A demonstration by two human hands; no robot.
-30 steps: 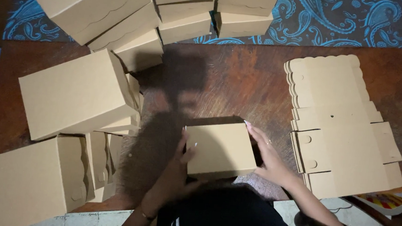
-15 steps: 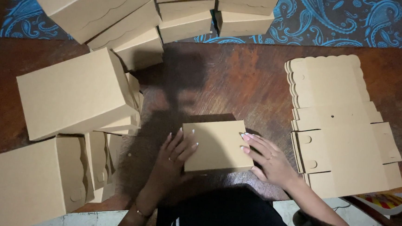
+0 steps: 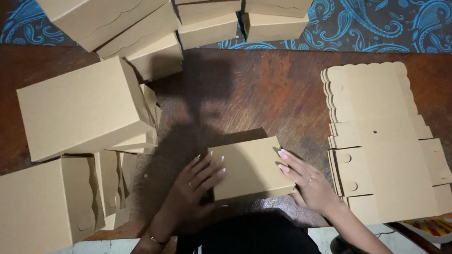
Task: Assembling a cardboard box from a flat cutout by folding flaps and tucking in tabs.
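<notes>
The left hand and right hand press flat, fingers spread, on either side of a small kraft cardboard box at the near edge of the wooden table. Squaring it calls for even pressure from both sides. Finished boxes pile left and behind; flat scalloped box blanks stack right.
</notes>
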